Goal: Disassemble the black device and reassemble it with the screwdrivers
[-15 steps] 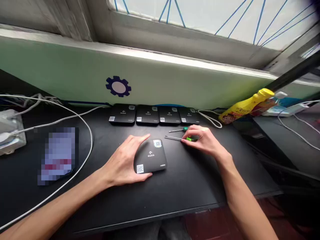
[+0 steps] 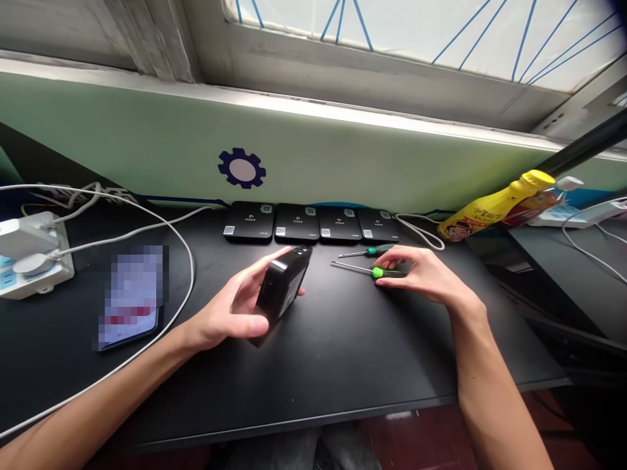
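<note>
My left hand (image 2: pixel 228 310) grips a black set-top box (image 2: pixel 284 281) by its edges. The box is tilted up on its side above the table, its underside with a pale label facing right. My right hand (image 2: pixel 421 275) has its thumb and fingers closed round the dark handle of a screwdriver with a bright green collar (image 2: pixel 377 272); the shaft points left, low over the table. Just behind it lies a second screwdriver with a dark green handle (image 2: pixel 372 251), partly hidden by my fingers.
Several more black set-top boxes (image 2: pixel 296 222) lie in a row along the back panel (image 2: pixel 333 163). On the left are a phone (image 2: pixel 132 294), a looping white cable (image 2: pixel 189 287) and a power strip (image 2: pixel 53 274). A yellow bottle (image 2: pixel 494 209) leans at the back right.
My left hand has lifted the set-top box off the table and tipped it up, turning its underside to the right. My right fingers have closed further back on the bright green screwdriver's handle.
</note>
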Motion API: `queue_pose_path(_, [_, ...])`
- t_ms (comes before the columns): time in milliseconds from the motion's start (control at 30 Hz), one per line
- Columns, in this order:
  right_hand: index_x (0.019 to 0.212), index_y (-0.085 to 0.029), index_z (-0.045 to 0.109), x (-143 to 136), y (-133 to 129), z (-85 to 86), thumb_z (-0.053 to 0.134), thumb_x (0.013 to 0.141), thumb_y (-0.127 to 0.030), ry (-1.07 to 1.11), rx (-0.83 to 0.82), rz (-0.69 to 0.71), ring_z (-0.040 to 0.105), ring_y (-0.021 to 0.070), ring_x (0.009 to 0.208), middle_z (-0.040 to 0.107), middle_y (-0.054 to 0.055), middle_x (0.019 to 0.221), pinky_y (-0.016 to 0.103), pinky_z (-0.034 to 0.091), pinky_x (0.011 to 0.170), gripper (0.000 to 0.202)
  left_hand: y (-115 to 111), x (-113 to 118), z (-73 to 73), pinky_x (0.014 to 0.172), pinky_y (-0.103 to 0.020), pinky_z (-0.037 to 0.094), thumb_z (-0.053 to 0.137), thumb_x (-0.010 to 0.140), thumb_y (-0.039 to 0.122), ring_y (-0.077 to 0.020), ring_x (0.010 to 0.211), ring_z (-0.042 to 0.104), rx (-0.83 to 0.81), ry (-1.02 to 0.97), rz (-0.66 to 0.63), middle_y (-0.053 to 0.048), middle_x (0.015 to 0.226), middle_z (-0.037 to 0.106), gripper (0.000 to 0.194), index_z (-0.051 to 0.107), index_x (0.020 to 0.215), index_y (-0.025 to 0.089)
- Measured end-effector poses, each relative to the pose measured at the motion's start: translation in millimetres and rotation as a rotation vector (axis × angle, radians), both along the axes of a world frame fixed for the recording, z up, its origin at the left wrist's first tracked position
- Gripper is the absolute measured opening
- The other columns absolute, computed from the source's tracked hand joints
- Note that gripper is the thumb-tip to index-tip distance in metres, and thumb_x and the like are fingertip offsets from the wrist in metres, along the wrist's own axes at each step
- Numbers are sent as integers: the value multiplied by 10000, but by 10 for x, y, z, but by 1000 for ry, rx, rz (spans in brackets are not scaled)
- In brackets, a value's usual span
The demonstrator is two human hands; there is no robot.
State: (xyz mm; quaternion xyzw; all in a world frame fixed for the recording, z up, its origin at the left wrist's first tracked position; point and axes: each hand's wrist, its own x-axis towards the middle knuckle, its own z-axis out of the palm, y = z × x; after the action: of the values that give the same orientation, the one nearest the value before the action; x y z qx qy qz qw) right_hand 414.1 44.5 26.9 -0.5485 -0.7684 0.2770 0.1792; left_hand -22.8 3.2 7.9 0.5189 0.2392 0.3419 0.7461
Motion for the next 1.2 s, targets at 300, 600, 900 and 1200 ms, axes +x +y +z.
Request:
queue_pose_path(300, [946, -283, 843, 96, 0, 41, 949, 829, -565, -121, -91, -86, 719, 253, 918, 793, 13, 956, 379, 506, 800, 324, -77, 16, 54, 1163, -657, 587, 1062, 701, 324, -458, 1406, 697, 41, 99, -18, -202, 1671, 573, 1276, 345, 1756, 359])
queue_pose_path(600, [910, -257, 810, -58, -10, 61, 926, 873, -588, -7, -15, -26, 710, 256, 913, 792, 34, 978, 390, 500, 831, 352, -78, 54, 59, 1253, -598, 536, 1086, 664, 283, -390, 1447, 658, 245, 244, 66, -136, 1551, 614, 1430, 198, 1778, 395])
queue_pose_path(900, [1029, -263, 720, -380, -74, -46, 757, 1047, -535, 382, -93, -31, 646, 227, 813, 736, 25, 903, 380, 493, 764, 275, -70, 110, 0, 1265, -536, 517, 1103, 665, 265, -382, 1521, 607, 269, 198, 123, -169, 1701, 510, 1242, 337, 1637, 373])
queue_pose_path(1200, [947, -251, 634, -846, -203, -207, 578, 1067, -597, 659, -185, -20, 575, 185, 638, 631, 13, 865, 385, 487, 676, 371, -78, 161, -11, 1257, -550, 540, 1109, 671, 298, -396, 1533, 601, 299, 194, 173, -202, 1770, 445, 1235, 348, 1643, 356])
